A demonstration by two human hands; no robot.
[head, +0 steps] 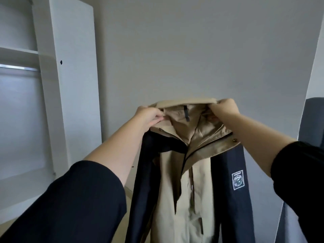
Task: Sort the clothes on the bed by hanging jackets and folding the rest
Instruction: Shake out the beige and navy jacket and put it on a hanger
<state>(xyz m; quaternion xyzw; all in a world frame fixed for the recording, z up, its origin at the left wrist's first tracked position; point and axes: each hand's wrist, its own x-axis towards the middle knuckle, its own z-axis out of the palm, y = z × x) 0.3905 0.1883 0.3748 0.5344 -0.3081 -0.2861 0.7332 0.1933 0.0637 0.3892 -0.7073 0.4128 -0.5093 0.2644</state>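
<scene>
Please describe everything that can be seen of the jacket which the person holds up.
The jacket is beige on body and collar, with dark navy sleeves; the cloth looks smooth, the lining slightly shiny. A dark zip runs down the front, open at the top. One sleeve bears a square white patch. It hangs upright, front toward the camera. The left hand and the right hand grip its collar at either side. Its hem is out of view.

Single head view, facing forward at wall [192,50], close behind raised arms
</scene>
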